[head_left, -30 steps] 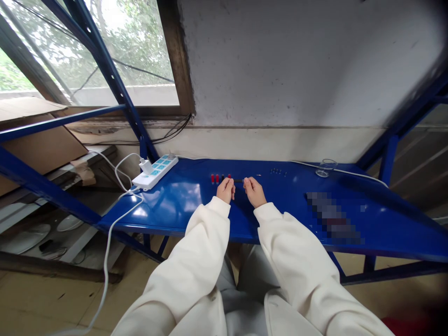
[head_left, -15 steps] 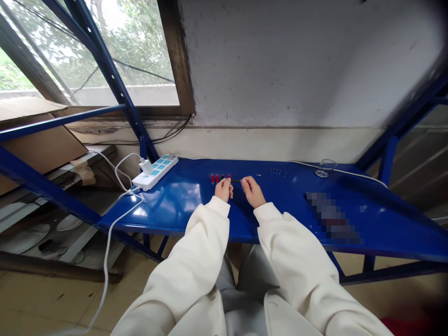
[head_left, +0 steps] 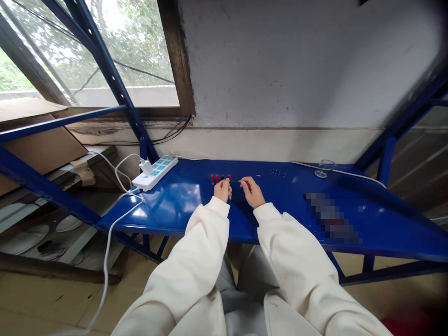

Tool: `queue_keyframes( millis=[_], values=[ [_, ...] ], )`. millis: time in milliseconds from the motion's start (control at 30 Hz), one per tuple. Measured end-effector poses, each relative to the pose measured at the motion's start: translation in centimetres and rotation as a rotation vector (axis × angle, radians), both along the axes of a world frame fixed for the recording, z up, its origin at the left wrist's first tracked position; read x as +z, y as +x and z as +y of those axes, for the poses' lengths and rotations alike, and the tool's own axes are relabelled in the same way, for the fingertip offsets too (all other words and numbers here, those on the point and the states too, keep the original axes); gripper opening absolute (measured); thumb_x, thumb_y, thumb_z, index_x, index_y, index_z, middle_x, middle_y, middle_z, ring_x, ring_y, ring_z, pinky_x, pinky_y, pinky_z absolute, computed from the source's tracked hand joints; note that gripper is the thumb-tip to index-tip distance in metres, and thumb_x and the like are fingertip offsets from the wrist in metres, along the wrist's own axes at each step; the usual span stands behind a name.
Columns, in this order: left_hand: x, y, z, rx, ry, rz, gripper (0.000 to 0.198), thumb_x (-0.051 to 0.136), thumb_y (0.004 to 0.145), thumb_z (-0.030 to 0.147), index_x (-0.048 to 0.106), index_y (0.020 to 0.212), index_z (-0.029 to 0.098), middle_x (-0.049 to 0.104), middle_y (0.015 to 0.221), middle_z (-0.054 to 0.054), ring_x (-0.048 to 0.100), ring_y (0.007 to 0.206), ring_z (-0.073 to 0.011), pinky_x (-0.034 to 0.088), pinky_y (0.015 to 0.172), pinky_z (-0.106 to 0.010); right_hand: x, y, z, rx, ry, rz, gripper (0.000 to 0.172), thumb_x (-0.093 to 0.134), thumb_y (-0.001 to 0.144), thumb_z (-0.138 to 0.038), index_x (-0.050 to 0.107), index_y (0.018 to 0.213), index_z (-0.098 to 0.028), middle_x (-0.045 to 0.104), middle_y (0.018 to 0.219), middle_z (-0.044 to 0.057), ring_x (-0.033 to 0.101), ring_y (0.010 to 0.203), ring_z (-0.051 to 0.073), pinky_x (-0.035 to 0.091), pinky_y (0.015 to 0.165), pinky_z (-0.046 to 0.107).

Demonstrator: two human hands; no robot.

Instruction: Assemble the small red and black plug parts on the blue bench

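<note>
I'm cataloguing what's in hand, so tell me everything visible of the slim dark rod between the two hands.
The slim dark rod looks straight and runs nearly level across the picture, over the glossy blue table. The left hand holds it at one side and the right hand at the other, fingers hiding its ends. The short exposed length looks mostly black, with a paler bit by the right hand. Its material and any markings are too small to tell.

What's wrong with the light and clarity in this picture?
Head view: glare whitens patches of the blue table left of the left hand; head view: the window is partly washed out; head view: pixel blocks cover part of the table's right side.
</note>
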State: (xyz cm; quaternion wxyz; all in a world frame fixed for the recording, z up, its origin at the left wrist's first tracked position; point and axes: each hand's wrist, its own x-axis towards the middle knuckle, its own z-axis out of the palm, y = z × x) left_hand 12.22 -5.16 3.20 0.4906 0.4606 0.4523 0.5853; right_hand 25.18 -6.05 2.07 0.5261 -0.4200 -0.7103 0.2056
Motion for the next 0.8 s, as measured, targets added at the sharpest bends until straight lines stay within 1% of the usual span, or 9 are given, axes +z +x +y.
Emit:
queue_keyframes(
  millis=[200,300,367,433,533,667,800],
  values=[
    [-0.28,-0.14,0.22,0.012,0.021,0.015,0.033,0.045,0.076,0.041,0.036,0.055,0.018,0.037,0.033,0.008,0.034,0.023,-0.0057,0.026,0.029,-0.018,-0.4,-0.1,0.23,0.022,-0.037,0.029,0.022,0.035,0.086,-0.039,0.045,0.094,-0.021,0.052,0.076,0.001,0.045,0.054,0.01,0.037,0.054,0.024],
    [-0.4,-0.11,0.1,-0.002,0.066,0.073,0.032,0.044,0.077,0.042,0.037,0.057,0.018,0.039,0.037,0.008,0.034,0.024,-0.0044,0.026,0.028,-0.017,-0.27,-0.07,0.11,-0.022,-0.065,0.019,0.025,0.036,0.085,-0.042,0.045,0.093,-0.021,0.053,0.077,0.001,0.047,0.055,0.01,0.037,0.054,0.023],
    [-0.5,0.01,-0.06,-0.01,0.102,0.147,0.031,0.043,0.078,0.042,0.04,0.06,0.018,0.041,0.04,0.008,0.034,0.025,-0.0037,0.026,0.029,-0.017,-0.09,0.02,-0.03,-0.073,-0.079,-0.01,0.027,0.035,0.085,-0.044,0.047,0.087,-0.021,0.054,0.073,0.0,0.048,0.056,0.011,0.037,0.056,0.024],
    [-0.61,0.15,-0.23,-0.013,0.13,0.212,0.029,0.042,0.079,0.041,0.043,0.063,0.017,0.042,0.042,0.008,0.035,0.026,-0.0034,0.027,0.03,-0.016,0.03,0.13,-0.13,-0.123,-0.09,-0.055,0.03,0.031,0.086,-0.045,0.047,0.077,-0.021,0.054,0.066,0.0,0.049,0.056,0.012,0.037,0.058,0.024],
    [-0.72,0.26,-0.35,0.008,0.147,0.251,0.028,0.041,0.08,0.04,0.044,0.064,0.018,0.042,0.043,0.008,0.035,0.028,-0.0033,0.027,0.031,-0.016,0.05,0.23,-0.16,-0.173,-0.101,-0.117,0.037,0.027,0.088,-0.045,0.044,0.065,-0.021,0.052,0.059,0.0,0.049,0.055,0.012,0.036,0.059,0.024],
    [-0.7,0.13,-0.21,0.03,0.145,0.228,0.027,0.041,0.08,0.039,0.044,0.063,0.017,0.042,0.043,0.007,0.036,0.028,-0.0037,0.027,0.031,-0.016,-0.04,0.23,-0.07,-0.191,-0.084,-0.142,0.036,0.028,0.087,-0.046,0.045,0.067,-0.021,0.051,0.06,0.0,0.048,0.055,0.013,0.035,0.057,0.024],
    [-0.7,-0.12,0.16,0.06,0.099,0.124,0.029,0.042,0.079,0.04,0.041,0.061,0.018,0.041,0.041,0.008,0.033,0.026,-0.0039,0.026,0.029,-0.017,-0.28,0.16,0.16,-0.183,-0.081,-0.121,0.032,0.033,0.085,-0.047,0.048,0.076,-0.02,0.052,0.062,0.0,0.046,0.054,0.012,0.034,0.055,0.024]
  ],
)
